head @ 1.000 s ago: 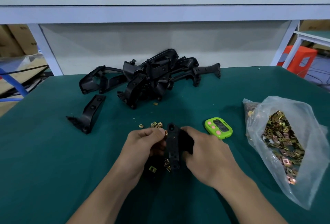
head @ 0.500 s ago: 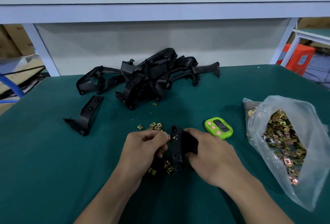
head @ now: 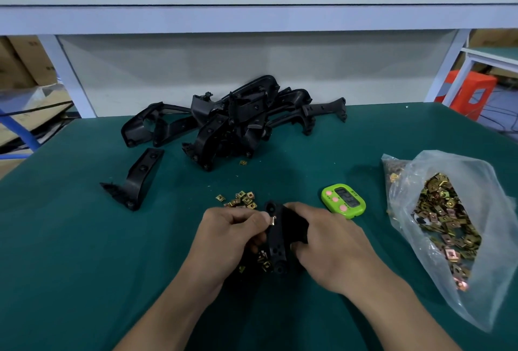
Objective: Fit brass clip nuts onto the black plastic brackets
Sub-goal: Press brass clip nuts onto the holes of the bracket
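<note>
The fingers [head: 259, 217] of my left hand [head: 232, 235] are pinching 1 small brass clip nut [head: 272, 220] against the black plastic bracket [head: 276, 242] my right hand [head: 330, 244] is gripping; pushing crooked, I am risking it springing away.

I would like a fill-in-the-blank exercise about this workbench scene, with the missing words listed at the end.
The left hand pinches a ____ clip nut against the bracket held by the right hand. The timer has a ____ case. The plastic bag lies to the ____ of the timer.
Missing words: brass; green; right.
</note>
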### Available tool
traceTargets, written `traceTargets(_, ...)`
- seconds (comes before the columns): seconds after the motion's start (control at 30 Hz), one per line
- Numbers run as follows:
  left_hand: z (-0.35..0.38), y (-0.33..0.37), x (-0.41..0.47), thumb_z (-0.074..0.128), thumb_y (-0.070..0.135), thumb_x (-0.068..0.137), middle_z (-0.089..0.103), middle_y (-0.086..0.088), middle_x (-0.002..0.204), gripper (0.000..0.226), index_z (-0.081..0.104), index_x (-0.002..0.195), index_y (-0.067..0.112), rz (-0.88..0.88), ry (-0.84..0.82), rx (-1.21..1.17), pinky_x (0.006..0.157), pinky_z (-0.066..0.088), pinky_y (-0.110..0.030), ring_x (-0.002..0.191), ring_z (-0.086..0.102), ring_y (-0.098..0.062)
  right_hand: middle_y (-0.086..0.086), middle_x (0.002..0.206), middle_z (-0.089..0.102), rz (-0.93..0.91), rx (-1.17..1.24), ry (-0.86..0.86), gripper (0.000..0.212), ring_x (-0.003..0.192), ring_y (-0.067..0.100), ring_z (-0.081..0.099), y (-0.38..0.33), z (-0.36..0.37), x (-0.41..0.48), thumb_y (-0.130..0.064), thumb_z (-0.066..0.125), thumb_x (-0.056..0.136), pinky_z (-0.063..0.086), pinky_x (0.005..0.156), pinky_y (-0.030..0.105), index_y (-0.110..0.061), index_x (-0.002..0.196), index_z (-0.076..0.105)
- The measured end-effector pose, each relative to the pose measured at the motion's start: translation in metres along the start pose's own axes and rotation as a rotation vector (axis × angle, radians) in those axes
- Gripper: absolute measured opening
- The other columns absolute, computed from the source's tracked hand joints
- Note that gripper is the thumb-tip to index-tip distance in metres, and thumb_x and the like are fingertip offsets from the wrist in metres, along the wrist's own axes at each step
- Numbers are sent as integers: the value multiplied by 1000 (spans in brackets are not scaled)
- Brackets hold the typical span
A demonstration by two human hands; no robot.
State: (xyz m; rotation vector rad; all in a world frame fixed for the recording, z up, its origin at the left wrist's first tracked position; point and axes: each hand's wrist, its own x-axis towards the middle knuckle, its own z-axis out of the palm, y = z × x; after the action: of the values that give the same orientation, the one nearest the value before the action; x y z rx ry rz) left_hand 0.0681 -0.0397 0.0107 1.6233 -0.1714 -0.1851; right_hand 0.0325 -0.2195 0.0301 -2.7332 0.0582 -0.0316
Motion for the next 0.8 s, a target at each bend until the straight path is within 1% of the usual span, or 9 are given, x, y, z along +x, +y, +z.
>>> traceTargets(0.17,17,2,-8,71,40,90,72,-16,72,30,79,76,16,15,118,72,65,56,-51,64,66,-34,-10,115,70,-10,-31,58,58,100,28,65,0,4,-3,-33,59,87,49,80,36,-49,138,37)
traceTargets(0.27,27,7,-14,69,57,76,70,-3,63,39,75,75,18,63,196,171,54,52,-45,54,63,-18,-4,102,72,-6,-30,124,48,94,31,67,-2,10,-4,-34,56,87,49,75,39,-41,131,39)
traceTargets(0.37,33,9,-11,77,41,81,71,9,60,8,77,76,35,111,222,249,48,55,-33,53,68,-13,-4,92,72,13,-26,166,39,87,31,67,-1,12,-4,-32,56,86,43,67,38,-37,122,42)
traceTargets(0.43,35,6,-9,76,39,86,67,11,54,16,74,72,32,150,254,349,41,47,-25,47,63,-11,-3,95,72,21,-34,165,41,89,32,67,0,12,-3,-32,56,85,45,69,39,-38,123,42)
traceTargets(0.5,35,3,-6,66,51,89,64,12,52,29,71,70,29,183,259,418,42,41,-18,45,58,-9,-4,98,72,25,-29,161,43,91,31,67,2,13,-2,-35,57,85,45,70,39,-40,125,42)
traceTargets(0.57,25,3,2,49,62,91,65,16,59,41,73,74,34,200,267,399,51,42,-12,56,60,-1,-6,92,70,43,-3,163,39,86,30,65,6,14,0,-39,59,85,41,68,37,-41,122,44)
traceTargets(0.67,0,2,25,55,43,100,69,27,93,25,78,106,37,300,288,547,82,37,-1,96,58,7,-9,76,57,94,33,168,31,73,28,53,13,13,4,-42,59,86,40,65,36,-41,115,47)
traceTargets(0.73,-12,-5,36,68,30,95,62,25,102,20,78,112,34,320,272,799,88,33,-5,100,49,0,-12,76,57,118,71,170,31,74,27,54,16,13,5,-43,60,85,42,65,35,-43,114,49)
traceTargets(0.8,-14,-13,39,74,31,91,58,18,105,26,76,117,34,282,246,951,91,38,-19,100,47,-7,-13,79,61,115,86,156,30,77,26,59,17,14,6,-43,60,85,44,66,35,-44,113,49)
